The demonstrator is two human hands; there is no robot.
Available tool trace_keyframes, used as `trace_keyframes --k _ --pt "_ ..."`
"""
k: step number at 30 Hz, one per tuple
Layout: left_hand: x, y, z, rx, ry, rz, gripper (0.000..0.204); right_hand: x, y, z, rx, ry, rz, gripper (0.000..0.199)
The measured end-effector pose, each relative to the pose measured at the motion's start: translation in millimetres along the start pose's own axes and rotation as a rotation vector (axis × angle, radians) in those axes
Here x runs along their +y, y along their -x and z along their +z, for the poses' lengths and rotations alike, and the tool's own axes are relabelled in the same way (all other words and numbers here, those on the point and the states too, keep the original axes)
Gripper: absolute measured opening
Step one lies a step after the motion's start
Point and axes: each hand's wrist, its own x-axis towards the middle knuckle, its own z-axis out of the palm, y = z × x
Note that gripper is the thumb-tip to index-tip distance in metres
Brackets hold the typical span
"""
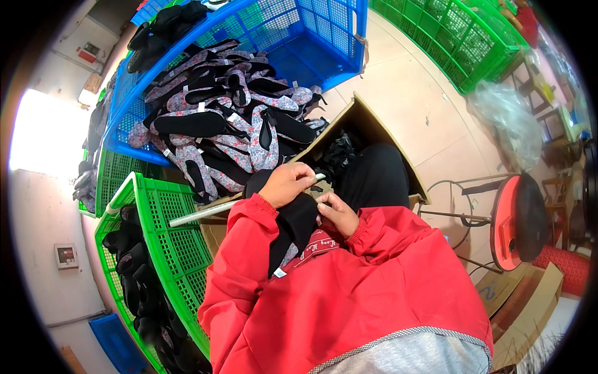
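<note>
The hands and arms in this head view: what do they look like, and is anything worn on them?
These are a person's own hands: the left hand and the right hand are both ungloved. Loose red sleeves cover the arms, ending in gathered cuffs at the wrists. No cables or markings show on the sleeves.

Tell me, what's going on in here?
A person in a red top has both bare hands close together. The left hand is at one end of a pale rod; the right hand is just beside it, and whatever the fingers pinch is too small to tell. Ahead to the left, a blue crate is heaped with flower-patterned shoes; a green crate at the left holds dark ones.
</note>
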Motion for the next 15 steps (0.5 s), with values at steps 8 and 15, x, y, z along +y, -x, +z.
trace_keyframes --k 8,15 --pt "-9 -34 11 0.323 -0.254 0.181 0.016 20 -11 -9 0.104 0.035 -0.011 0.028" --pt "7 -12 -21 0.468 -0.330 0.214 0.008 19 -11 -18 0.108 -0.008 0.115 0.031"
